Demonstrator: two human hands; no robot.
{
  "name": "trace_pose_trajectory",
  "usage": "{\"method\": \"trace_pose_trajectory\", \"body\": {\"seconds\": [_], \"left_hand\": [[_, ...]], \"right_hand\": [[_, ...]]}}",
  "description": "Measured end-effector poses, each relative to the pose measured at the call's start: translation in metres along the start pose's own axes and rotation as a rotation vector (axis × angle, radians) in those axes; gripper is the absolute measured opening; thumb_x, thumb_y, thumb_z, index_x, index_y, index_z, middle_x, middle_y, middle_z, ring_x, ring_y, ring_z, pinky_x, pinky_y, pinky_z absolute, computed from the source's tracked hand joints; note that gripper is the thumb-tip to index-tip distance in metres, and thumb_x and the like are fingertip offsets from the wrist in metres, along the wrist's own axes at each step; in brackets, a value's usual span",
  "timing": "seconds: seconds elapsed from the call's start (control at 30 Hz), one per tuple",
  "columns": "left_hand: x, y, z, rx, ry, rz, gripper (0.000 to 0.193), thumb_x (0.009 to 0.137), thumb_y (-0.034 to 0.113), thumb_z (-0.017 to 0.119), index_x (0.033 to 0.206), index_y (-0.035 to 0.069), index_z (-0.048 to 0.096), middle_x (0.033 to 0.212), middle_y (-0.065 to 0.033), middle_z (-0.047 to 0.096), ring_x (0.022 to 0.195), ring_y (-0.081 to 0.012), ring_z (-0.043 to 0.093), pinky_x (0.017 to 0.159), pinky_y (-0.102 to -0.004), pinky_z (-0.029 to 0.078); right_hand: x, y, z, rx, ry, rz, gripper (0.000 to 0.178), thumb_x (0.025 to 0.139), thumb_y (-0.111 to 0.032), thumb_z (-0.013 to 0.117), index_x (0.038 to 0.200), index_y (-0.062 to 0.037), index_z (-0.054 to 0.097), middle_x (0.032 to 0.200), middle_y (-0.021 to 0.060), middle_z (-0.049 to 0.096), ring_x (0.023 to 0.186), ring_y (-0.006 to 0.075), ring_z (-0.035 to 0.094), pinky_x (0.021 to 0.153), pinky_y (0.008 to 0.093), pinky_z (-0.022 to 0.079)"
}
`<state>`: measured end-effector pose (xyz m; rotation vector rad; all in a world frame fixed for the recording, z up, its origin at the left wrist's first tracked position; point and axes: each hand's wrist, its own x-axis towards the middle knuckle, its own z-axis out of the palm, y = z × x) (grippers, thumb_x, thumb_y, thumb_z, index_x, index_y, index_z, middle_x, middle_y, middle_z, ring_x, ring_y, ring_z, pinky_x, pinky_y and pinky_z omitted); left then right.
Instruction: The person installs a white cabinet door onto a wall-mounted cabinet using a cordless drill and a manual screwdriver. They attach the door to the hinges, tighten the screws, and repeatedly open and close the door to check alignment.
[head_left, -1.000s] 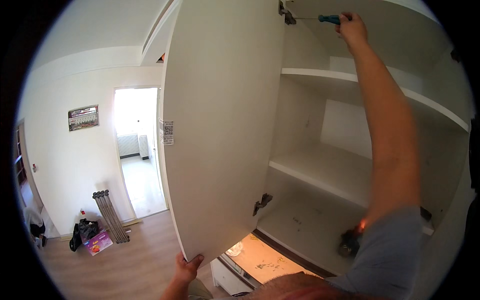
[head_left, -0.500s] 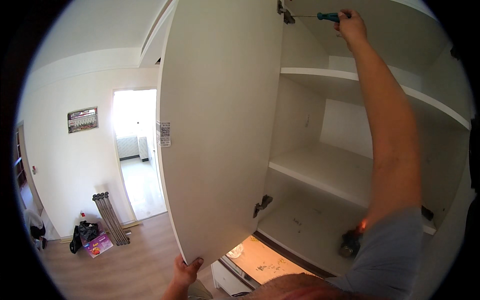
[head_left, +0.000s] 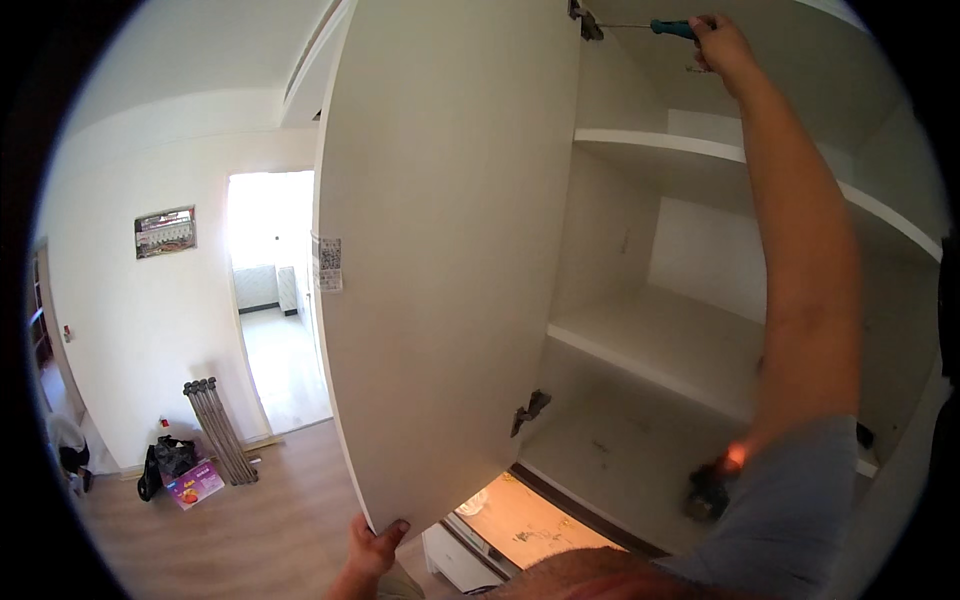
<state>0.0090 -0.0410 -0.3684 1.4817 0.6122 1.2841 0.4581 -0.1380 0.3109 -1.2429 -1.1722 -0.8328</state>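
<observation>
A tall pale cabinet door (head_left: 450, 270) stands swung out on its hinges. My left hand (head_left: 376, 543) grips its lower outer corner, thumb on the near face. High at the right, my right hand (head_left: 722, 45) is closed round the teal handle of a screwdriver (head_left: 672, 28). The thin shaft points left, and its tip meets the upper hinge (head_left: 590, 25) at the door's top inner edge. A lower hinge (head_left: 530, 411) joins the same edge further down. My raised right forearm hides part of the shelves.
Inside the cabinet are white shelves (head_left: 650, 365); a dark power tool (head_left: 708, 492) with a glowing red light lies on the bottom one. Below is an orange-lit surface (head_left: 535, 525) with small scattered pieces. Metal poles (head_left: 220, 430), a black bag (head_left: 176, 456) and a purple box (head_left: 196, 484) stand by the left wall.
The cabinet, upper hinge and right hand with the screwdriver appear slightly further right in the view. My left hand keeps its hold on the door's corner.
</observation>
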Motion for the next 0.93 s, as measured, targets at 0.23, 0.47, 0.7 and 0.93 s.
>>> {"method": "trace_pose_trajectory", "body": {"seconds": [0.23,0.47,0.7,0.93], "left_hand": [[0.001,-0.01,0.001,-0.071,-0.044,-0.012,0.023,0.09,0.011,0.069,0.109,-0.001,0.067,0.098,-0.0045,0.07,0.092,-0.0151,0.063,0.084,-0.0322,0.051],[-0.028,-0.011,0.019,-0.142,-0.088,-0.027,0.03,0.089,0.011,0.067,0.117,-0.001,0.063,0.105,-0.0076,0.07,0.096,-0.0205,0.064,0.086,-0.0347,0.051],[-0.044,0.0,0.076,0.239,-0.72,0.498,0.09,0.075,0.02,0.082,0.151,0.0,0.038,0.158,-0.0306,0.029,0.145,-0.0464,0.034,0.116,-0.0494,0.033],[-0.03,0.02,0.182,0.353,-1.056,0.64,0.097,0.079,0.023,0.083,0.158,0.008,0.029,0.165,-0.0298,0.009,0.151,-0.0494,0.018,0.119,-0.0517,0.03]], "right_hand": [[-0.064,-0.053,0.003,0.054,0.25,-0.096,0.027,0.092,-0.005,0.065,0.119,-0.0049,0.063,0.104,0.0138,0.069,0.091,0.0255,0.068,0.085,0.0366,0.055],[-0.205,-0.076,-0.05,-0.422,0.166,-0.673,0.029,0.092,-0.007,0.067,0.12,-0.0001,0.062,0.107,0.0173,0.069,0.097,0.0305,0.069,0.087,0.0393,0.054],[-0.422,-0.067,-0.169,-0.298,0.245,-0.277,0.025,0.094,-0.01,0.067,0.119,-0.0058,0.066,0.112,0.013,0.071,0.09,0.0198,0.07,0.077,0.0347,0.057],[-0.553,-0.017,-0.225,-0.443,0.248,-0.043,0.026,0.087,-0.005,0.071,0.114,-0.0067,0.069,0.126,0.0168,0.066,0.111,0.0254,0.065,0.093,0.0319,0.053]]}}
